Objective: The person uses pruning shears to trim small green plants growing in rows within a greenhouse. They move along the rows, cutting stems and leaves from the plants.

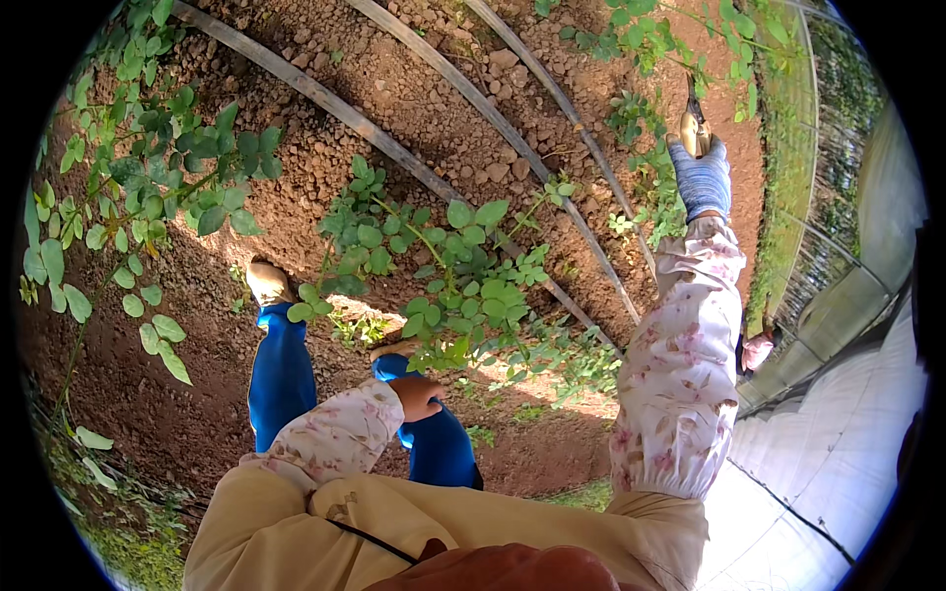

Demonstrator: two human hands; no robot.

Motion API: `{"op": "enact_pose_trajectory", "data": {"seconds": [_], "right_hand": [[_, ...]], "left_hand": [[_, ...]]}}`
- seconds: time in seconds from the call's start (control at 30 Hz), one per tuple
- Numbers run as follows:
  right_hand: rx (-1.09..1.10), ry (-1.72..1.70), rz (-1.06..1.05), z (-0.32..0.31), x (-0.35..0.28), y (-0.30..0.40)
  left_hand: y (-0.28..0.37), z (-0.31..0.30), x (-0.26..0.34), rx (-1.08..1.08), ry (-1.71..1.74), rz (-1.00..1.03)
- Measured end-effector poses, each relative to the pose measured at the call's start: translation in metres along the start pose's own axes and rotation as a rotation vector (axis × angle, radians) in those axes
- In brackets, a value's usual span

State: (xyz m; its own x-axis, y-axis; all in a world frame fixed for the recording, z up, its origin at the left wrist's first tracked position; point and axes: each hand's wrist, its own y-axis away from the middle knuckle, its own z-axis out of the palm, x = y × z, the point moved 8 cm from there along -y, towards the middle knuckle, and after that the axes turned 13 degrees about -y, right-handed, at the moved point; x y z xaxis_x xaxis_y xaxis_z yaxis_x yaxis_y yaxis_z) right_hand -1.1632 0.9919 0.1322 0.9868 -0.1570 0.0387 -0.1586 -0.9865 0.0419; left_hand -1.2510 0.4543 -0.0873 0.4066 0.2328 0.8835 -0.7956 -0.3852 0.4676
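My right hand (pixel 701 173), in a blue and white knit glove with bare fingertips, is stretched out to the upper right and grips a pair of pruning shears (pixel 693 122). The blades point away from me, near the leafy stems of a plant (pixel 654 37). My left hand (pixel 418 397) is bare and hangs low over my blue trouser leg, its fingers curled; whether it holds anything is hard to see. A leafy, rose-like bush (pixel 473 273) grows just beyond it.
Dark irrigation pipes (pixel 443 74) run across the clumpy brown soil (pixel 310 185). More leafy stems (pixel 140 185) reach in at the left. At the far right is white greenhouse sheeting (pixel 828 414), with another person (pixel 757 350) small in the distance.
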Motion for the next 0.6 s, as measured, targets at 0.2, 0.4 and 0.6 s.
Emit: {"op": "enact_pose_trajectory", "data": {"seconds": [0.2, 0.4, 0.6], "right_hand": [[0.004, -0.098, -0.062, 0.003, -0.025, -0.023], [-0.076, -0.24, -0.055, 0.004, -0.027, -0.023], [-0.032, -0.02, -0.259, 0.003, -0.079, -0.001]], "left_hand": [[0.002, -0.001, 0.002, 0.032, -0.023, 0.007], [0.002, -0.003, 0.001, 0.055, -0.019, 0.0], [0.005, -0.006, 0.003, 0.076, -0.026, 0.02]]}}
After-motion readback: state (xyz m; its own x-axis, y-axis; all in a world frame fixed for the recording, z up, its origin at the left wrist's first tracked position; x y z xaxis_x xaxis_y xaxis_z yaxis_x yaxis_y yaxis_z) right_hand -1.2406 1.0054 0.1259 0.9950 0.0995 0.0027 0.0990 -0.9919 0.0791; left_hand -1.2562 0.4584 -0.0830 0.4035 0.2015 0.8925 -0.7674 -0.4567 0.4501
